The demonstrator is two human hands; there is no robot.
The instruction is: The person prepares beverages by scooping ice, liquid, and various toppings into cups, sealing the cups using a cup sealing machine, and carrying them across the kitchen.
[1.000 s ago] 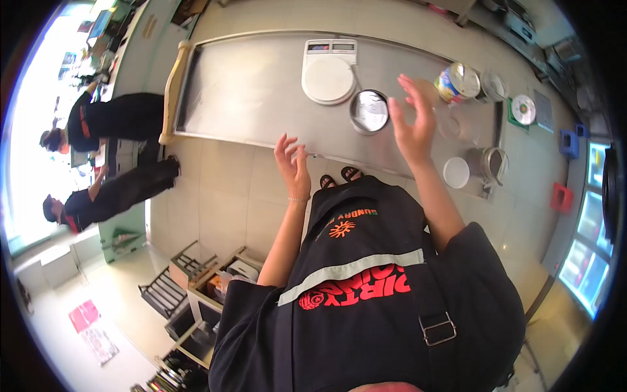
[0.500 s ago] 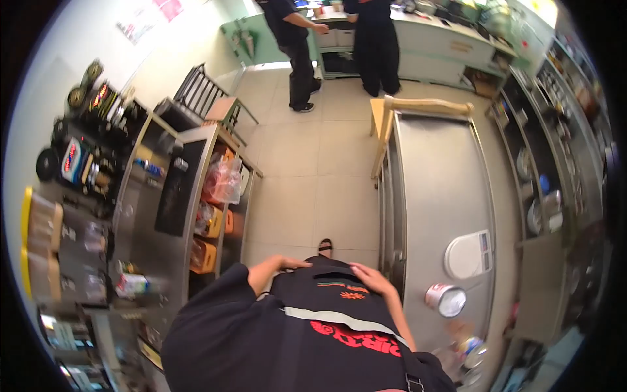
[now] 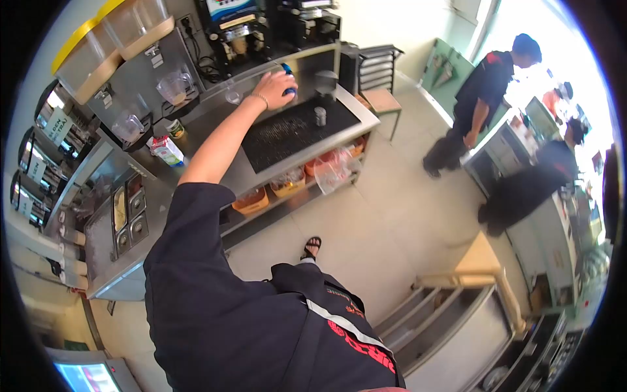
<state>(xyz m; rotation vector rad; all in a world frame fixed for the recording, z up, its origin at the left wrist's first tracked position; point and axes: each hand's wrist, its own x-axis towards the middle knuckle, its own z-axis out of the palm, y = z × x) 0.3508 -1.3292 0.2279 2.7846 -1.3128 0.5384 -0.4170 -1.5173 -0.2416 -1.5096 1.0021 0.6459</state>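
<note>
My left hand (image 3: 274, 90) reaches over the metal counter, fingers wrapped round a small blue object (image 3: 288, 68), mostly hidden by the hand. Below it lies a black perforated mat (image 3: 287, 136). A small grey metal cylinder (image 3: 320, 116) stands on the mat, and a clear cup (image 3: 325, 83) is near its far edge. Left of the hand is a small clear glass item (image 3: 232, 95). My right hand is out of view.
A carton (image 3: 167, 151) and a small can (image 3: 175, 129) stand on the counter at left. Orange bins (image 3: 251, 200) sit on the shelf below. Two people (image 3: 486, 85) (image 3: 532, 186) stand at right, by another counter. A chair (image 3: 379, 101) stands beyond this counter.
The view has swung from the steel table to the counter. My left hand has gone from the apron front out to the blue object and closed on it. My right hand has left view.
</note>
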